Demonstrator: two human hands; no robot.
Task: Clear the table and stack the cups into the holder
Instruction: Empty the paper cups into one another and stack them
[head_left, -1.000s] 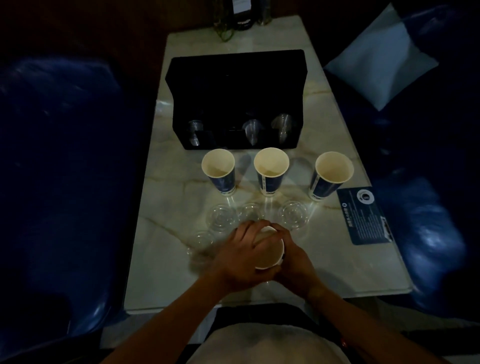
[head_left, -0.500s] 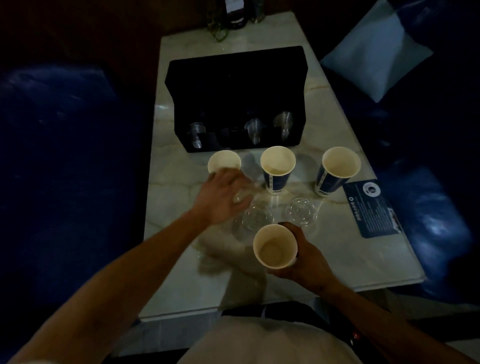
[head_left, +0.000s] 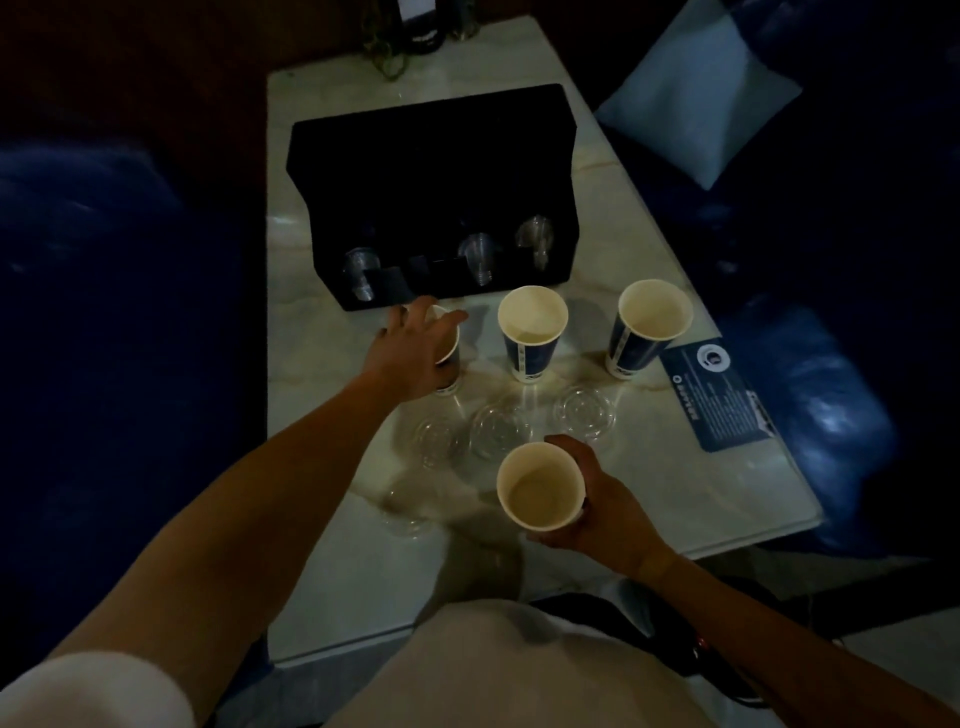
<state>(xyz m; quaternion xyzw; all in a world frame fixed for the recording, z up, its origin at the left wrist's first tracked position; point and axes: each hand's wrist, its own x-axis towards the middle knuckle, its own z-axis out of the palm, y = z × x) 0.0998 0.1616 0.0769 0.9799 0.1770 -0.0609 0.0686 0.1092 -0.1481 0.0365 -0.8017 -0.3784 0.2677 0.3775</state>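
R hand (head_left: 597, 512) wrapped round an upright paper cup (head_left: 540, 488), held above table (head_left: 701, 493) near edge. L hand (head_left: 415, 353) fingers curled over leftmost cup (head_left: 448, 358), w/ two more cups (head_left: 532, 332) to its right, in front of black holder (head_left: 436, 171). Clear lids (head_left: 501, 431) lie between.

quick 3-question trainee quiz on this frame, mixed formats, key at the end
1. True or false: the right hand holds a paper cup off the table.
2. How many paper cups stand on the table? A) two B) three C) five
3. Fill in: the left hand closes on the ___ cup of the row in front of the black holder.

Key: 1 true; 2 B; 3 leftmost.
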